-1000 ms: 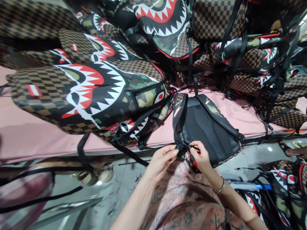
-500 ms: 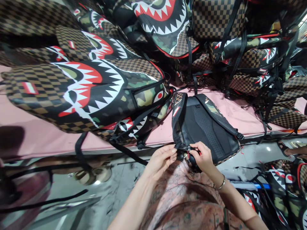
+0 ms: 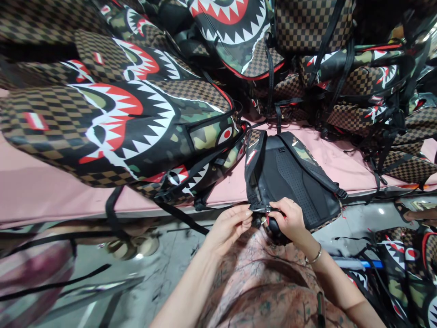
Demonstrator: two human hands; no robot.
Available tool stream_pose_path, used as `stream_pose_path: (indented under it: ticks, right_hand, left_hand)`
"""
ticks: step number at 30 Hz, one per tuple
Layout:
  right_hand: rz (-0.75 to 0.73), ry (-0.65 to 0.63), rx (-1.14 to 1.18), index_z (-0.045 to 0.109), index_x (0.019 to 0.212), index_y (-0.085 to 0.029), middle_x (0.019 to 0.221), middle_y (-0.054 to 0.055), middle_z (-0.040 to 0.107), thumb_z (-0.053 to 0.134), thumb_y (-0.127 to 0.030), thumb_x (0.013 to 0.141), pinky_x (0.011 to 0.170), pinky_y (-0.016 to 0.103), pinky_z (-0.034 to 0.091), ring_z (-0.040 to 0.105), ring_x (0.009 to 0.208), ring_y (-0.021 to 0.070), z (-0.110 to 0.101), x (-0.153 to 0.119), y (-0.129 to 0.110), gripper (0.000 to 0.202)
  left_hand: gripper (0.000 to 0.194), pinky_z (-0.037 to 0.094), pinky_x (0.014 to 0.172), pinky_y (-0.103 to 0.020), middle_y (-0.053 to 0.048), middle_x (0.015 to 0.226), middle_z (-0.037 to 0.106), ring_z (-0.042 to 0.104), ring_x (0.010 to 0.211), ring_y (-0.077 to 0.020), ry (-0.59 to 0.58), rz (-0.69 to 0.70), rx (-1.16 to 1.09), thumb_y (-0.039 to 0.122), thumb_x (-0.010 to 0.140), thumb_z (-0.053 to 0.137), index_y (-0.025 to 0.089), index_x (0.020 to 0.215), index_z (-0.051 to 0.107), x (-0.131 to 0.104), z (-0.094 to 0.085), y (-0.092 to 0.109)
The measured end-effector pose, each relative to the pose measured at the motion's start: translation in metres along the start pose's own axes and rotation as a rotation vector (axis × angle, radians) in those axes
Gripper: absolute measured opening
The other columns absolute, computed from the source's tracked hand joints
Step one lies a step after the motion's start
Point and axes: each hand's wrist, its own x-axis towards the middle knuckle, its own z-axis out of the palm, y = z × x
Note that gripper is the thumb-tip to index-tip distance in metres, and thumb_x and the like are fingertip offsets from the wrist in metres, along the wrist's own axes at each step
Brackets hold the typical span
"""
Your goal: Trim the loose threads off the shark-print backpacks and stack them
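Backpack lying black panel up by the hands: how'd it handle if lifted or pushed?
The backpack probably keeps its shape; its back panel looks padded. Its curved shoulder straps look pliable, so may flop. Its near end overhangs the pink table, so pushing may tip it.

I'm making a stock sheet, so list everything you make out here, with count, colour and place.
Nearest backpack: one, black back panel, centre, before the person
Strap: one, black, at the fingertips
Large backpack: one, checked brown with shark mouth, left
Piled backpacks: too overlapped to count, checked and camouflage, behind
Other backpacks: several, similar print, lower right
Table: one, pink, under the bags
Floor: one, grey, below
Shoes: two, beige, lower left
Sandal: one, dark, right edge
Clothing: pinkish patterned, bottom centre
Bracelet: one, silvery, right wrist
Hands: two, bare, at the strap
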Motion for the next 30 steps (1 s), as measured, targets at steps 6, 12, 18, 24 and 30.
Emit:
stream_pose_path:
  ticks: [6,12,18,24,30]
  right_hand:
    - [0.101,0.054,0.176,0.062,0.075,-0.020,0.070,0.003,0.063,0.052,-0.022,0.082,0.064,0.027,0.044,0.057,0.066,0.0152,0.007,-0.006,0.004,0.012]
    - [0.327,-0.048,0.320,0.060,0.081,-0.020,0.077,0.001,0.064,0.054,-0.025,0.080,0.064,0.024,0.045,0.059,0.070,0.0138,0.001,-0.004,0.001,0.008]
    - [0.133,-0.136,0.071,0.063,0.084,-0.020,0.079,0.003,0.065,0.053,-0.025,0.082,0.069,0.024,0.044,0.058,0.074,0.0147,-0.015,0.009,-0.005,0.011]
    - [0.042,-0.181,-0.009,0.063,0.080,-0.021,0.075,0.002,0.064,0.053,-0.025,0.084,0.070,0.026,0.043,0.058,0.072,0.0150,-0.020,0.016,-0.004,0.012]
    - [0.276,-0.051,0.352,0.060,0.076,-0.019,0.073,0.001,0.064,0.053,-0.026,0.081,0.062,0.023,0.045,0.059,0.068,0.0134,-0.009,0.015,0.003,0.011]
  left_hand:
    - [0.016,0.035,0.044,-0.015,0.003,0.051,0.047,0.039,0.048,-0.0045,-0.003,-0.007,-0.014,0.016,0.059,0.075,0.009,0.069,0.065,0.000,0.000,0.000]
    - [0.022,0.031,0.044,-0.015,0.002,0.051,0.051,0.038,0.047,-0.0042,0.057,0.077,0.075,0.019,0.055,0.077,0.009,0.072,0.068,0.000,0.001,-0.002]
    - [0.022,0.032,0.045,-0.016,0.002,0.052,0.055,0.040,0.047,-0.0043,0.134,0.132,0.145,0.020,0.051,0.078,0.011,0.070,0.069,-0.001,0.008,-0.002]
    - [0.020,0.038,0.048,-0.018,0.000,0.058,0.061,0.046,0.049,-0.0069,0.147,0.146,0.148,0.016,0.050,0.078,0.012,0.067,0.069,-0.004,0.015,0.002]
    - [0.022,0.042,0.053,-0.020,-0.002,0.062,0.064,0.052,0.053,-0.0093,0.143,0.141,0.165,0.016,0.051,0.079,0.011,0.070,0.070,-0.004,0.014,0.003]
